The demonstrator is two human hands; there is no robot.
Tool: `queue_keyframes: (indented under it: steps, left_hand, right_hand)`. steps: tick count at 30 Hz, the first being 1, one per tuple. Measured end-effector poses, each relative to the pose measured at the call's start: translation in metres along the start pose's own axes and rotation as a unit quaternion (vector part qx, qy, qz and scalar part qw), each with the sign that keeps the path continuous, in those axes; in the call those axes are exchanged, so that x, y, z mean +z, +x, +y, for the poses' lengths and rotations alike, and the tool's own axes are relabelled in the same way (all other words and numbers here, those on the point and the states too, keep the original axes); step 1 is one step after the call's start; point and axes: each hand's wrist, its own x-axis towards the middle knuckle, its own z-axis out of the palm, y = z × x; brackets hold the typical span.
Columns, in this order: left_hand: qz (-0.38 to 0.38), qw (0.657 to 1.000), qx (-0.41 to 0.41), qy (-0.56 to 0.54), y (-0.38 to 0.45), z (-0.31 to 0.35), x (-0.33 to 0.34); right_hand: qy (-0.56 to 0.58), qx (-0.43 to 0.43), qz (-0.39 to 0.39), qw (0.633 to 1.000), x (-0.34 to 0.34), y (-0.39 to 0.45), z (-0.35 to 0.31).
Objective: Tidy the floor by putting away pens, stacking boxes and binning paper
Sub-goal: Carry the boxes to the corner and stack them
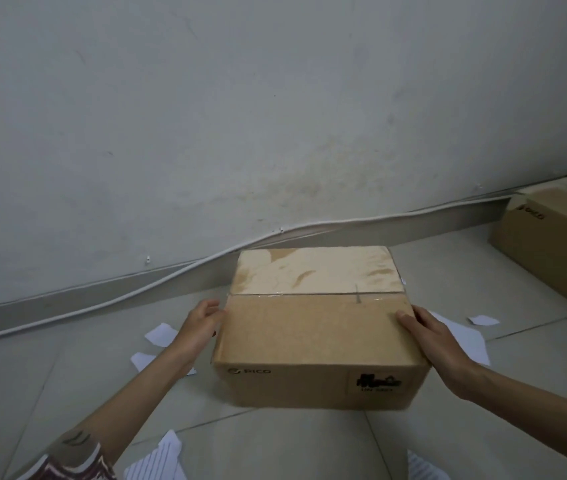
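Left hand: the left hand [202, 322] is pressed flat against the left side of the sealed brown cardboard box [316, 330], fingers nearly straight, the fingertips at the top edge.
Right hand: the right hand [431, 336] clasps the box's right side, thumb lying over the top edge, the other fingers out of sight behind the wall.
Box: held between both hands just in front of the person, above the pale tiled floor [67, 375]; whether its base touches the tiles I cannot tell. Clear tape runs across its top.
Paper: torn white paper scraps [161, 334] lie on the tiles left of the box, more under the right hand and near the bottom edge.
Second box: a larger brown cardboard carton [552, 237] sits on the floor at far right, well apart.
Wall: a white cable [171, 282] runs along the grey skirting board [67, 303].
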Motion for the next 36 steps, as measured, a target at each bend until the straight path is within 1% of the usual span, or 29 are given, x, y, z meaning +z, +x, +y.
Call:
queue_keyframes:
  steps: [4,8,12,17,21,26,31,36]
  left_hand:
    - [-0.036,0.996,-0.062,-0.061,-0.005,-0.015,0.002]
    - [-0.084,0.982,-0.108,-0.13,-0.009,-0.023,0.011]
    - [-0.08,0.982,-0.131,-0.111,-0.007,-0.019,0.019]
    - [-0.109,0.978,-0.147,-0.099,0.003,-0.001,0.014]
    - [-0.137,0.98,-0.114,-0.088,0.008,0.024,0.019]
    - [-0.175,0.979,-0.05,-0.09,0.014,0.071,0.041]
    - [-0.235,0.968,0.0,-0.082,0.016,0.122,0.085]
    - [-0.309,0.945,0.057,-0.093,0.014,0.165,0.146]
  right_hand:
    - [0.002,0.018,-0.016,1.0,0.0,-0.006,0.01]
    - [0.025,0.019,-0.038,0.999,0.005,-0.014,0.014]
    - [0.033,0.003,-0.05,0.998,0.007,-0.014,0.015]
    - [0.053,-0.017,-0.061,0.997,-0.002,-0.007,0.007]
    - [0.077,-0.032,-0.061,0.995,-0.019,-0.001,-0.003]
    - [0.128,-0.06,-0.022,0.99,-0.057,0.007,-0.021]
    - [0.148,-0.079,0.034,0.985,-0.11,0.003,-0.038]
    - [0.151,-0.107,0.096,0.978,-0.172,-0.008,-0.044]
